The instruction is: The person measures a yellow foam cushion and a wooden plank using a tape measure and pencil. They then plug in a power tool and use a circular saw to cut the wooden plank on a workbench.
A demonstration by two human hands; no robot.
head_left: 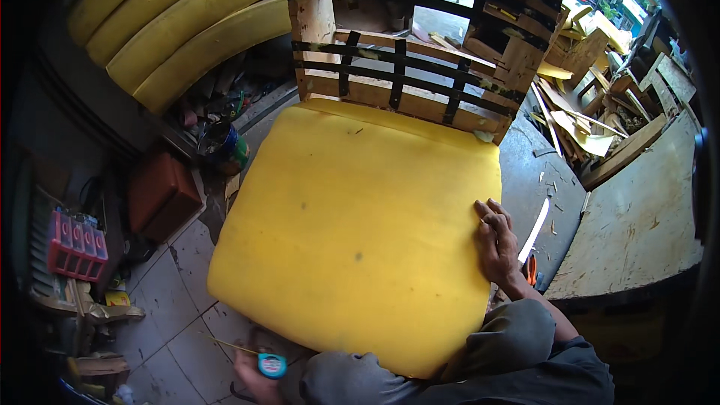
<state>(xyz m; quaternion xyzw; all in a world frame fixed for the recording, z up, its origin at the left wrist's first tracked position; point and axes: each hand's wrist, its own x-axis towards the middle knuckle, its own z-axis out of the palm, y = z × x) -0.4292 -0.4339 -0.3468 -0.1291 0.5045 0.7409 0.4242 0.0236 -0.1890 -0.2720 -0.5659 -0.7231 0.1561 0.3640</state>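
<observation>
A large yellow foam cushion fills the middle of the head view, with its near edge against my knees. My right hand rests on the cushion's right edge, fingers laid over the foam and holding nothing. Low at the left, beside the cushion's near corner, my left hand is closed on a teal tape measure. A short length of its yellow blade sticks out toward the left. My left fingers are partly hidden and blurred. Behind the cushion stands a wooden frame crossed with black webbing straps.
A long knife and orange-handled scissors lie right of the cushion. Beyond are a wooden board and scrap wood. At left are a brown box, a can, a red organizer and curved foam pieces.
</observation>
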